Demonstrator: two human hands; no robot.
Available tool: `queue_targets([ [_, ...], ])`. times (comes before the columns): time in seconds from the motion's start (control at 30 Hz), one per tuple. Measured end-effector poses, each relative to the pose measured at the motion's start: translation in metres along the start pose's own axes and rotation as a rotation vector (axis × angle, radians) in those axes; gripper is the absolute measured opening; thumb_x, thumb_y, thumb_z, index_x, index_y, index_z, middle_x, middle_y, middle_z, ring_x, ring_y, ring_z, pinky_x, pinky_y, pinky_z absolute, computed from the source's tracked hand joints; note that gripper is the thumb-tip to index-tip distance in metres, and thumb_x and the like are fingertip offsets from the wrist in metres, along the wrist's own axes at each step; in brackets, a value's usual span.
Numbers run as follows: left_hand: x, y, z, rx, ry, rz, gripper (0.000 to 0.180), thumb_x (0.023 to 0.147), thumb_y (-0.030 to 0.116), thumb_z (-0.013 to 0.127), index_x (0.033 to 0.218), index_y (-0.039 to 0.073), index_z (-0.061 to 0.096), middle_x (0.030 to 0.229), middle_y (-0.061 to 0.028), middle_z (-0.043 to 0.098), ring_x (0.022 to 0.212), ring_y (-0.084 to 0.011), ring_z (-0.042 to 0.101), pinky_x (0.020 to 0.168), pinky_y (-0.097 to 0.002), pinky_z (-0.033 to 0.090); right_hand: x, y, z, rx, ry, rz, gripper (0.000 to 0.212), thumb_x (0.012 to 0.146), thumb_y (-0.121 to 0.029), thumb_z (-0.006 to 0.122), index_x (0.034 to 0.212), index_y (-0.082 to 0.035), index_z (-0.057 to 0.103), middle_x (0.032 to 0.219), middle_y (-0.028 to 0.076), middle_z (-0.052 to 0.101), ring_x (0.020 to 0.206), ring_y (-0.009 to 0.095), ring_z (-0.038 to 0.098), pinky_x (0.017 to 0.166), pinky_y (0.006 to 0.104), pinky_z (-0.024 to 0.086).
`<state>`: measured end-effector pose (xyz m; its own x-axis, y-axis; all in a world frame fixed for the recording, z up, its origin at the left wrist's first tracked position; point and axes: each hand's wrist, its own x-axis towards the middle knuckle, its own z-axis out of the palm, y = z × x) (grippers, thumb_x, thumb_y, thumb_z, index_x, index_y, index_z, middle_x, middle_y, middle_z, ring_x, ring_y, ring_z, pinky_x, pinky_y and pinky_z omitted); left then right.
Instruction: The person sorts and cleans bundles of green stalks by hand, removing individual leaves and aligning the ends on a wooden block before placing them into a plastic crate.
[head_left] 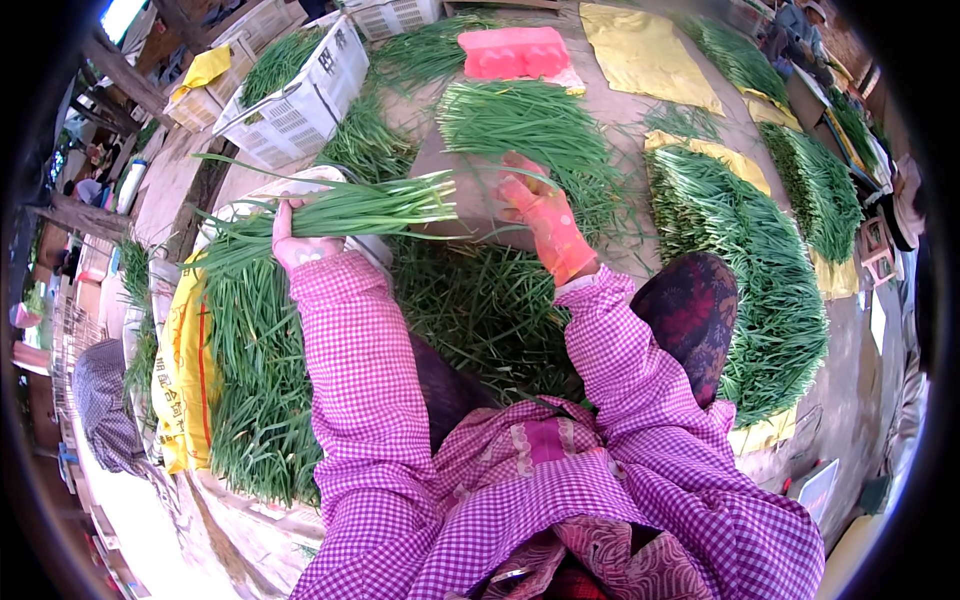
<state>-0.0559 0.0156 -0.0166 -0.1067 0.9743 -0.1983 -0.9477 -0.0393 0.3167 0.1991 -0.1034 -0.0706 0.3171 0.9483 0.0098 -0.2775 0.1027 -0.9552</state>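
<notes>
Two big masses of long green leaves flank us: a broad stack (740, 280) on the right, its pale ends mostly facing left, and a loose heap (262, 390) on the left. Against that heap leans a yellow sack (182, 375), with dark printed characters and a red stripe near its right edge. On the far left stands a white crate (310, 112) with leaves inside; dark characters mark its wall too. Smaller is the far pile (525, 120) of stalks ahead of us, and beyond it a pink block (512, 53), on which we can make out no lettering.

Our bundle (390, 207) of stalks lies crosswise just beyond the left heap, pale ends to the right, leaf tips trailing left. Our left hand (300, 243) is wrapped round its leafy part; our right hand (543, 215), gloved in spotted orange, is apart from it, fingers bent, and we cannot tell whether they pinch a stray blade. To handle it well, we should grip snugly without crushing the leaves, support the stalks, keep the pale ends level, and tease out crooked blades singly.
</notes>
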Motion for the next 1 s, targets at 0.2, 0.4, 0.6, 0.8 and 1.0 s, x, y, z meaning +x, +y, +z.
queue_targets([
  [0.2,-0.004,-0.011,0.002,0.184,-0.019,0.090,0.032,0.078,0.009,0.053,0.109,0.004,0.052,0.089,-0.0086,0.056,0.079,-0.0268,0.056,0.082,-0.0521,0.047,-0.013,-0.016,0.021,0.094,-0.117,0.015,0.045,0.085,-0.015,0.060,0.128,-0.008,0.048,0.099,-0.002,0.060,0.063,0.005,0.051,0.060,0.0189,0.043],
  [0.4,-0.003,-0.016,0.001,0.125,-0.103,0.035,0.028,0.072,0.004,0.045,0.099,0.004,0.055,0.081,-0.0074,0.055,0.074,-0.0233,0.054,0.079,-0.0470,0.045,-0.020,-0.015,0.027,-0.199,-0.338,-0.211,0.030,0.087,-0.010,0.055,0.116,-0.002,0.057,0.095,-0.002,0.061,0.066,0.006,0.051,0.060,0.0207,0.044],
  [0.6,0.001,-0.015,-0.005,0.105,-0.146,-0.001,0.026,0.078,0.004,0.046,0.103,0.003,0.052,0.084,-0.0094,0.056,0.076,-0.0230,0.055,0.079,-0.0485,0.046,-0.024,-0.022,0.021,-0.452,-0.335,0.026,0.020,0.084,-0.009,0.056,0.102,-0.004,0.063,0.085,0.002,0.062,0.067,0.007,0.053,0.062,0.0221,0.045],
  [0.8,0.005,-0.009,-0.005,0.113,-0.227,0.120,0.036,0.075,0.002,0.049,0.111,0.005,0.051,0.084,-0.0081,0.055,0.076,-0.0229,0.054,0.089,-0.0516,0.043,-0.001,0.004,-0.022,-1.042,-0.067,-0.438,0.019,0.081,-0.011,0.057,0.098,-0.006,0.064,0.083,0.010,0.064,0.071,0.023,0.062,0.066,0.0297,0.048],
  [1.0,-0.002,-0.016,0.003,0.128,-0.127,0.097,0.036,0.072,0.002,0.050,0.108,0.004,0.053,0.081,-0.0095,0.055,0.074,-0.0243,0.055,0.083,-0.0518,0.046,-0.007,-0.010,-0.010,-1.098,0.122,-0.488,0.022,0.080,-0.026,0.060,0.096,-0.012,0.064,0.091,0.010,0.064,0.084,0.029,0.059,0.074,0.0372,0.047],
])
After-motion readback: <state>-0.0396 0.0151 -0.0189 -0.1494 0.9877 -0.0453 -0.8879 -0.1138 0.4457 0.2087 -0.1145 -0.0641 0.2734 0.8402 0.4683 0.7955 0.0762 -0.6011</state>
